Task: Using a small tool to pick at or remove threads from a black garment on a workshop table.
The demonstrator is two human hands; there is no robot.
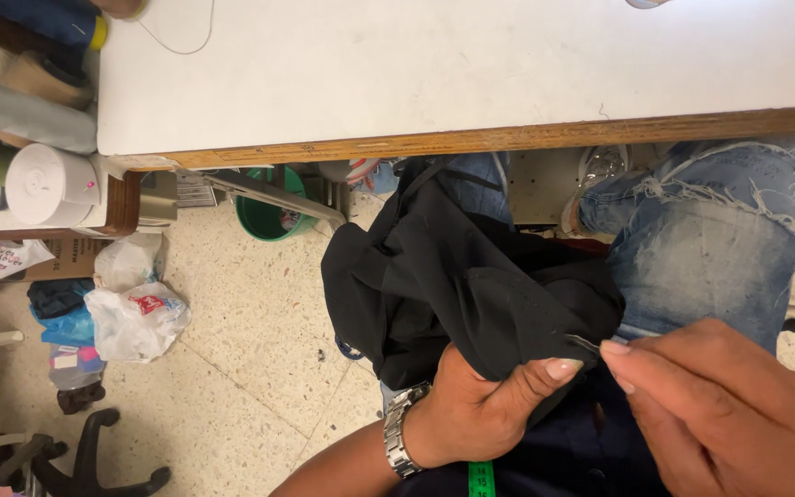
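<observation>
Cloth: black cloth [453, 276], bunched on the lap at 6 o'clock of the white surface [471, 64], draped over the jeans [701, 248]
Left hand: left hand [480, 405], grip pressed together, thumb clamping a fold of the cloth's lower edge; metal watch [399, 431] on the wrist
Right hand: right hand [720, 405], at 3 o'clock of the left, fingertips pinched on what looks like a thin needle [586, 344] at the cloth edge
Handling: judged light, soft, limp, not fragile; it sags wherever unsupported, so best held at a folded edge close to the worked spot
Around: thread cones [43, 179] at 10 o'clock; green bucket [269, 216] under the surface; plastic bags [135, 317] on the floor at 9 o'clock
</observation>
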